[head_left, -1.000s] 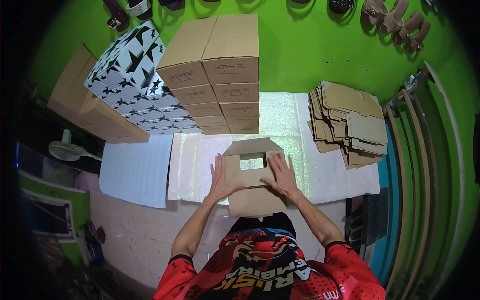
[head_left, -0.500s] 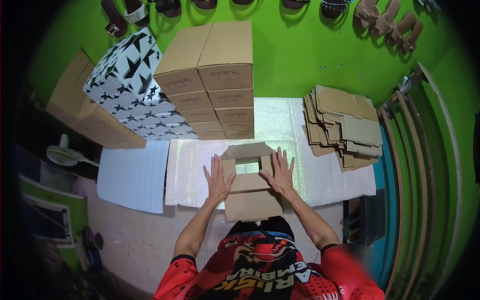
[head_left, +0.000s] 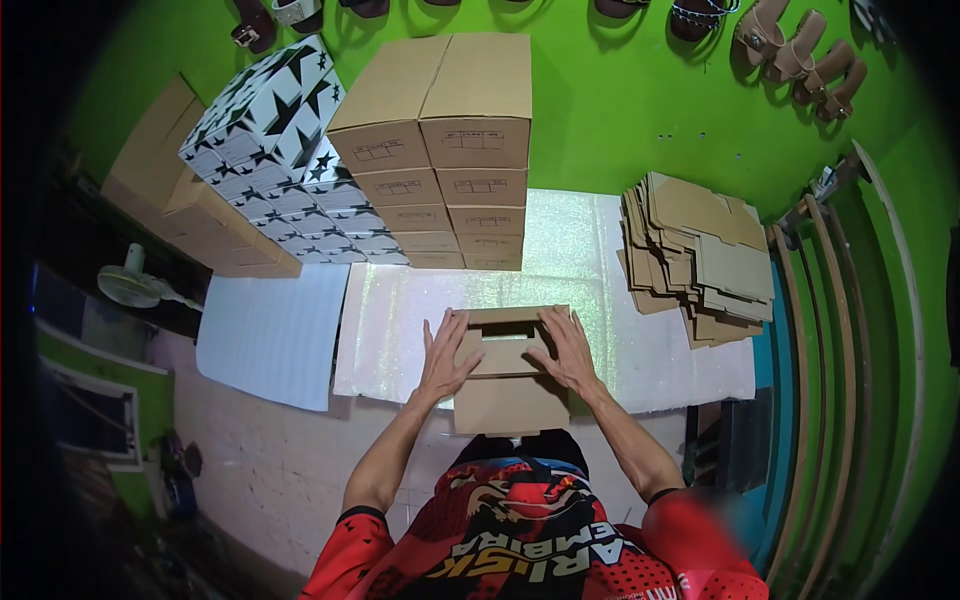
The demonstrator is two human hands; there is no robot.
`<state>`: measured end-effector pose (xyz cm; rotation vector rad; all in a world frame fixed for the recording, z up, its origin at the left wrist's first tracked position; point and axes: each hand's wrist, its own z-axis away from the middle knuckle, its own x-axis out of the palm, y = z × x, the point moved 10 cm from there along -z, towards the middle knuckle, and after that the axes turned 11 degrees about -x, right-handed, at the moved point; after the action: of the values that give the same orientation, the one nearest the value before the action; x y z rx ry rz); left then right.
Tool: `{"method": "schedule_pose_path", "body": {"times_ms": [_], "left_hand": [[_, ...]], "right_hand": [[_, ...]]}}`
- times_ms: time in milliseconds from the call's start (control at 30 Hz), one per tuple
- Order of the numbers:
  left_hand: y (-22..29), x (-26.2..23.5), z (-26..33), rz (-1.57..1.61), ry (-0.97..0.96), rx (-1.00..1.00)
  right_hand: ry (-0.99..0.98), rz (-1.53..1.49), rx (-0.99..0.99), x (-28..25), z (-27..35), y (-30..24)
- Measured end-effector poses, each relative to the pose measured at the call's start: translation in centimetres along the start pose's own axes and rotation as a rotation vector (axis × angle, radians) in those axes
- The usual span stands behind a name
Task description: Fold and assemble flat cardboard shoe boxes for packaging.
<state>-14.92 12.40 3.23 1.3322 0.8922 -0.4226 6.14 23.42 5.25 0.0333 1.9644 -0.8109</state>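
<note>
A small brown cardboard box, partly folded, lies at the near edge of the table in front of me. A narrow opening shows between its folded panels, and one wide flap extends toward my body. My left hand rests along the box's left side, fingers stretched toward the far corner and thumb over the near panel. On the right side, my right hand lies in much the same way, fingers extended at the far corner. Both palms touch the cardboard without gripping around it.
Brown boxes are stacked at the back, beside white boxes with black stars. Flattened cardboard lies piled at the right of the shiny-covered table. Sandals hang on the green wall. A fan stands left.
The box's far flap and side panels have folded inward, so its opening is narrower. My hands have stayed on the two sides, fingers now at the far corners. The view has shifted slightly.
</note>
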Motion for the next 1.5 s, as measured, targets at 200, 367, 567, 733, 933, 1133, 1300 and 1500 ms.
{"method": "schedule_pose_path", "body": {"times_ms": [200, 367, 567, 733, 933, 1133, 1300, 1500], "left_hand": [[-1.0, 2.2, 2.0, -0.189, -0.046, 0.064], [-0.9, 1.7, -0.6, -0.163, 0.02, 0.016], [-1.2, 3.1, -1.9, -0.157, -0.002, -0.006], [-2.6, 3.8, -2.0, -0.159, 0.023, -0.053], [-2.4, 3.8, -2.1, -0.183, 0.064, -0.064], [-0.3, 3.2, -1.4, -0.288, 0.007, 0.017], [2.1, 3.8, -0.9, -0.307, -0.207, 0.129], [0.3, 4.7, -3.0, -0.427, -0.379, 0.067]], "right_hand": [[-0.062, 0.187, -0.09, 1.9, 1.7, -0.8], [0.047, 0.117, 0.002, 1.5, -1.4, 0.8], [-0.069, 0.23, -0.008, 4.0, -1.4, 2.8], [-0.057, 0.241, 0.009, 4.2, -1.8, 2.4], [-0.056, 0.26, 0.067, 4.1, -1.9, 2.8], [-0.092, 0.23, -0.022, 3.9, -1.8, 1.5], [-0.296, 0.205, -0.152, 4.5, -1.3, 0.1], [-0.498, 0.196, -0.123, 5.2, -3.2, 0.1]]}}
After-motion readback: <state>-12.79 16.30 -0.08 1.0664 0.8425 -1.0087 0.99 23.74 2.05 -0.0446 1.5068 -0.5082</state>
